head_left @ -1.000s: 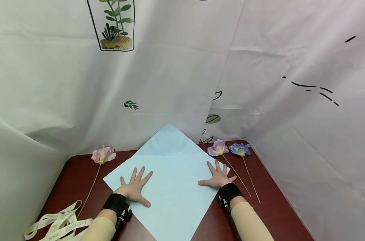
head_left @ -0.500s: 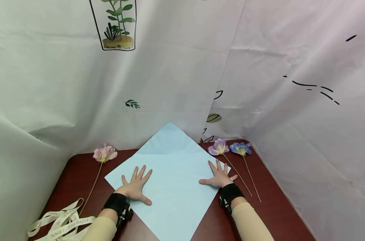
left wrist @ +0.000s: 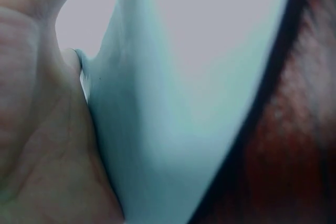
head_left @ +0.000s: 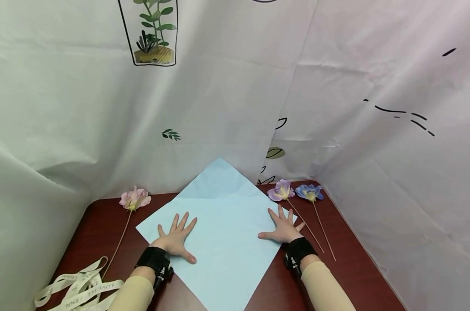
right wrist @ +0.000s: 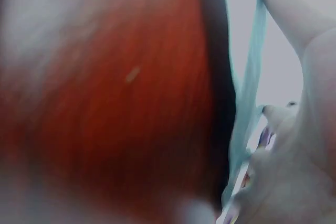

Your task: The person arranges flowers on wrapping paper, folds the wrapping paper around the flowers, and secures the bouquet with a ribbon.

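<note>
A light blue square sheet lies cornerwise on the dark red table, its far corner bent up against the white curtain. My left hand rests on its left part with fingers spread. On the right part, close to that corner, my right hand lies with fingers spread too. In the left wrist view the palm is up against the sheet. The right wrist view shows the right palm beside the sheet's edge.
A pink flower with a long stem lies at left, a white lettered ribbon heaped near it. At right lie a purple flower and a blue flower. A white printed curtain hangs behind the dark red table.
The view has shifted slightly. Both hands stay spread on the sheet, with hardly any movement; the flowers and ribbon lie as before.
</note>
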Tool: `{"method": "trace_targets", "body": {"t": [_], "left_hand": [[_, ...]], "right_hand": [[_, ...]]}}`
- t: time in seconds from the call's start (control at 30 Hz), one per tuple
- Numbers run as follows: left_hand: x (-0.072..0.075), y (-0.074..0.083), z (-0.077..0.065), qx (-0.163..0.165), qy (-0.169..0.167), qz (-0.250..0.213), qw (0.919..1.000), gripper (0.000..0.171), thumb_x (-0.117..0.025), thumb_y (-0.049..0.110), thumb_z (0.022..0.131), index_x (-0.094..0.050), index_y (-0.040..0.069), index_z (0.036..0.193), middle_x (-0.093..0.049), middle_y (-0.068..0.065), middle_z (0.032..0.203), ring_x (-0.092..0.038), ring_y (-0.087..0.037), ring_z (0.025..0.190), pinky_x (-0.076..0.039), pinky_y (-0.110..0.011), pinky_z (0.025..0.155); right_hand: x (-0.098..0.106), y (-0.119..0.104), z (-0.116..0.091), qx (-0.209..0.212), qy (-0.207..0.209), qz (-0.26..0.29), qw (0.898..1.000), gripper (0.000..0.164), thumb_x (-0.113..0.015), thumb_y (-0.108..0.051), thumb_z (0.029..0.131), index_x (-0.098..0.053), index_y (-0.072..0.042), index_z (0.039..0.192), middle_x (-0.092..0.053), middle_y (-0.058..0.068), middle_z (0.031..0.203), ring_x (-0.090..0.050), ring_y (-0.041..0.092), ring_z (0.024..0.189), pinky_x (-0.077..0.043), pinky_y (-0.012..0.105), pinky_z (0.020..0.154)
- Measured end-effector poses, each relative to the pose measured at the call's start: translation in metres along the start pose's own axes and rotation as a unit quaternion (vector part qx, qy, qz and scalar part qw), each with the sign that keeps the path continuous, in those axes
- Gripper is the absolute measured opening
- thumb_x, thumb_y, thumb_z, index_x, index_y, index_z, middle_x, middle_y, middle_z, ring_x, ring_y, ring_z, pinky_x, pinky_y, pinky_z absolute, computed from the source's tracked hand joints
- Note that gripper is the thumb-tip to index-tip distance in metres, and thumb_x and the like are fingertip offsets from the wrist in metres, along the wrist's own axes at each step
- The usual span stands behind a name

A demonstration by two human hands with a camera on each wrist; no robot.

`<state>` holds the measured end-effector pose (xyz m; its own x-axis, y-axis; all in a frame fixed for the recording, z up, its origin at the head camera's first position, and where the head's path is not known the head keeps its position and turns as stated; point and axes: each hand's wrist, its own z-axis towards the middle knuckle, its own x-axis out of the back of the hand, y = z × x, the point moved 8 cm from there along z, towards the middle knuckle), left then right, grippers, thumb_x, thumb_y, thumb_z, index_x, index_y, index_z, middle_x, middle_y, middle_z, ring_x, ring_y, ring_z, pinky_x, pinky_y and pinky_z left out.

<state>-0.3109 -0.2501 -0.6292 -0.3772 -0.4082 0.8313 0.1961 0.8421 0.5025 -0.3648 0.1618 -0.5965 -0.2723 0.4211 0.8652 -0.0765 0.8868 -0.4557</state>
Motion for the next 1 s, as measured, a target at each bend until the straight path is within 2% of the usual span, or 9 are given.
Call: {"method": "trace_targets", "body": {"t": [0.1,0.17,0.2,0.27,0.33,0.4,0.57,1.0], "left_hand": [[0.000,0.000,-0.001,0.000,0.001,-0.002,1.0000,0.159,-0.098,0.082,0.055,-0.022,0.020,0.179,0.003,-0.019,0.186,0.019,-0.052,0.167,0.022,-0.095,0.103],[0.000,0.000,-0.001,-0.001,0.000,-0.005,1.0000,0.159,-0.097,0.083,0.055,-0.021,0.019,0.179,0.004,-0.019,0.186,0.020,-0.052,0.166,0.024,-0.094,0.103],[0.001,0.000,-0.002,-0.001,-0.001,-0.005,1.0000,0.159,-0.097,0.083,0.055,-0.021,0.020,0.180,0.005,-0.018,0.186,0.020,-0.052,0.166,0.024,-0.094,0.103],[0.002,0.000,-0.003,0.001,-0.002,-0.007,1.0000,0.159,-0.097,0.083,0.056,-0.020,0.021,0.180,0.005,-0.018,0.186,0.021,-0.051,0.166,0.025,-0.093,0.103],[0.003,-0.001,-0.006,0.003,-0.002,-0.007,1.0000,0.159,-0.097,0.083,0.056,-0.020,0.020,0.180,0.005,-0.018,0.186,0.021,-0.051,0.166,0.025,-0.093,0.103],[0.004,-0.001,-0.008,0.005,-0.001,-0.004,1.0000,0.158,-0.097,0.083,0.056,-0.021,0.020,0.180,0.005,-0.018,0.186,0.020,-0.051,0.166,0.025,-0.093,0.103],[0.005,0.000,-0.010,0.006,-0.003,0.000,1.0000,0.158,-0.096,0.083,0.056,-0.021,0.020,0.179,0.005,-0.018,0.186,0.020,-0.051,0.167,0.024,-0.093,0.104],[0.002,0.000,-0.002,-0.005,0.005,0.003,1.0000,0.156,-0.097,0.082,0.057,-0.024,0.019,0.179,0.003,-0.018,0.186,0.018,-0.052,0.167,0.020,-0.096,0.104]], "right_hand": [[0.017,0.007,-0.005,0.030,0.058,0.017,0.998,0.097,-0.080,-0.064,0.096,-0.047,-0.012,0.170,-0.017,0.029,0.181,0.001,0.062,0.165,-0.003,0.097,0.112],[0.034,0.017,-0.010,0.034,0.118,0.048,0.991,0.073,-0.077,-0.048,0.104,-0.058,-0.007,0.162,-0.036,0.031,0.174,-0.022,0.059,0.163,-0.019,0.089,0.118],[0.043,0.023,-0.013,0.032,0.149,0.057,0.987,0.063,-0.076,-0.040,0.106,-0.063,-0.005,0.157,-0.046,0.031,0.167,-0.035,0.057,0.158,-0.028,0.084,0.118],[0.057,0.035,-0.020,0.019,0.203,0.055,0.977,0.047,-0.075,-0.024,0.106,-0.069,0.000,0.146,-0.063,0.033,0.149,-0.055,0.056,0.141,-0.044,0.076,0.110],[0.065,0.047,-0.026,-0.001,0.232,0.043,0.972,0.040,-0.074,-0.017,0.104,-0.072,0.003,0.139,-0.070,0.032,0.133,-0.063,0.056,0.125,-0.051,0.072,0.102],[0.069,0.057,-0.030,-0.018,0.239,0.017,0.971,0.037,-0.074,-0.014,0.104,-0.073,0.006,0.135,-0.071,0.033,0.125,-0.064,0.057,0.118,-0.053,0.072,0.097],[0.070,0.070,-0.031,-0.035,0.228,-0.012,0.973,0.032,-0.073,-0.012,0.105,-0.075,0.006,0.131,-0.072,0.032,0.121,-0.067,0.055,0.113,-0.056,0.072,0.092],[0.071,0.074,-0.021,-0.052,0.210,-0.043,0.975,0.017,-0.074,-0.014,0.105,-0.079,0.001,0.110,-0.078,0.024,0.102,-0.073,0.047,0.092,-0.059,0.067,0.079]]}}
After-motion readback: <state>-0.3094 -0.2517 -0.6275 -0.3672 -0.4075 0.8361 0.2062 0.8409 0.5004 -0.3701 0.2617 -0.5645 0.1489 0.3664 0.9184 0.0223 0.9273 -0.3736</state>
